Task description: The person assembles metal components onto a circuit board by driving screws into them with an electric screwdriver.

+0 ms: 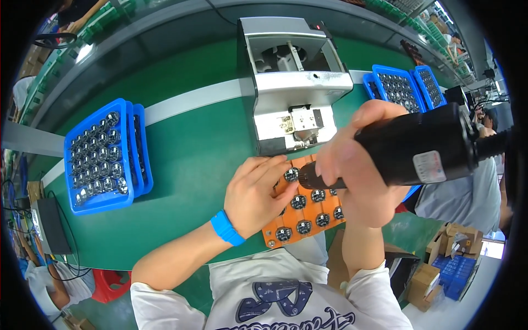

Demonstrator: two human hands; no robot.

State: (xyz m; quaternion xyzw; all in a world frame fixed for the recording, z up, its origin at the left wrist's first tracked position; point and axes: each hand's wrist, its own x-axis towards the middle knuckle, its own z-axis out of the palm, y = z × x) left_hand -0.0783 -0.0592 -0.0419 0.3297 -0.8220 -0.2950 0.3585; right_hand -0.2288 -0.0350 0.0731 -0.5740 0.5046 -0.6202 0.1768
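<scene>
My right hand [363, 170] grips a black electric screwdriver [418, 151], which lies across the view with its nose pointing left. The tip comes down beside a small round part with a dark face and shiny rim [291, 175]. From the left, my left hand [256, 192] rests over the edge of an orange fixture plate [290, 237], with thumb and fingers closed around that same part. Several like parts sit in rows in the plate, among them one near its front edge [304, 226]. My right hand and the screwdriver hide the plate's far right portion.
A grey and silver machine [302, 81] stands just beyond the plate on the green table [192, 143]. Blue trays [129, 192] of shiny round parts stand at the left, and more blue trays [421, 102] at the far right. Cardboard boxes [423, 286] are on the floor at right.
</scene>
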